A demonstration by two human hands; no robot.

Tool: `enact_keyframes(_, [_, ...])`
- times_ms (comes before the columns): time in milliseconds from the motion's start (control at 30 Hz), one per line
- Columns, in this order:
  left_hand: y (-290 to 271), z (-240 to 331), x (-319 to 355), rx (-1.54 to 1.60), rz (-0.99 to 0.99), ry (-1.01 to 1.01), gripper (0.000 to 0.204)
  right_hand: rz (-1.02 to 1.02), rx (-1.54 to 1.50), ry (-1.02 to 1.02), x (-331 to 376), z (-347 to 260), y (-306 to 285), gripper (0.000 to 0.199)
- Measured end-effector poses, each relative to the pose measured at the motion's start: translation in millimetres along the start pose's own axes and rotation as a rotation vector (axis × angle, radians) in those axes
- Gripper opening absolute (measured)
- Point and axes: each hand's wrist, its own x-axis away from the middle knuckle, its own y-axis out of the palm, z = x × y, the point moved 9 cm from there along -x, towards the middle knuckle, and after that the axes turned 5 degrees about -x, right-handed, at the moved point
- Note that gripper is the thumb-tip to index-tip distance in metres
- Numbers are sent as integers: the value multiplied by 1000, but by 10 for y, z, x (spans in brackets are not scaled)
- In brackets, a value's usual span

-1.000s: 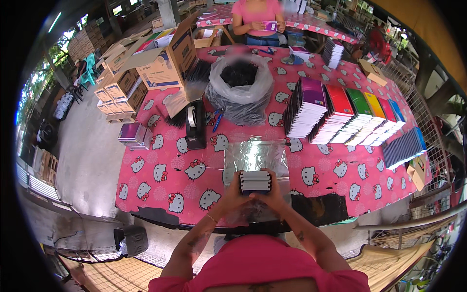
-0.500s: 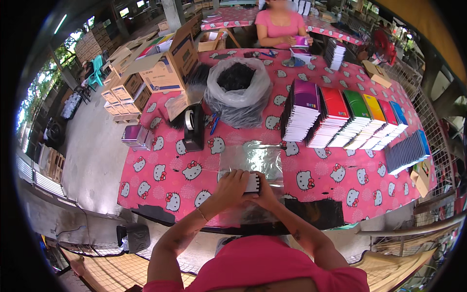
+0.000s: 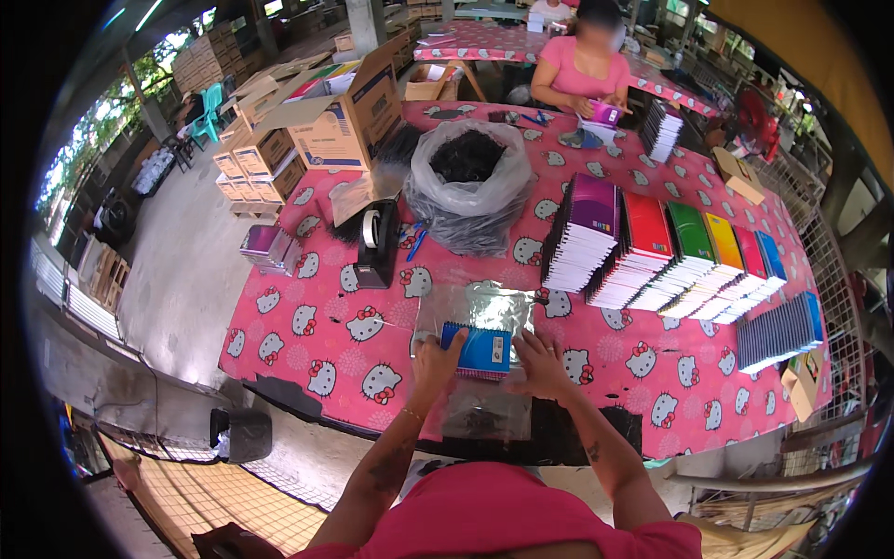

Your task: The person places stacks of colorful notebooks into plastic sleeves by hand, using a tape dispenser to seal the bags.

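A small stack of spiral notebooks [image 3: 477,348] lies flat in front of me, a blue cover on top and a pink edge below. Under it is a clear plastic sheet or bag [image 3: 484,300] that shines in the light. My left hand [image 3: 435,365] grips the stack's left side, thumb over the blue cover. At the right end, my right hand [image 3: 544,367] has its fingers stretched out over the plastic, close to the notebooks. Whether those fingertips touch the stack is hard to tell.
Tall rows of coloured notebooks [image 3: 596,210] stand to the right. A black tape dispenser [image 3: 376,252], a plastic bag of black pieces [image 3: 470,200] and a cardboard box [image 3: 326,130] are to the left and beyond. Across the table [image 3: 410,359], a person [image 3: 582,74] in pink handles notebooks.
The notebooks, earlier tilted up between both hands, now lie flat with the blue cover showing. My right hand has come off the stack and spread its fingers. The view has shifted slightly.
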Motion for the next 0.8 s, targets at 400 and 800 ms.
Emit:
enact_keyframes(400, [89,-313,-75,245,-243,-118,89,-18,-1222,677,16,176,484,60])
enact_keyframes(800, [-367,-539,909,-29,-272,926,20,-336,-93,-250,708,-331,593,24])
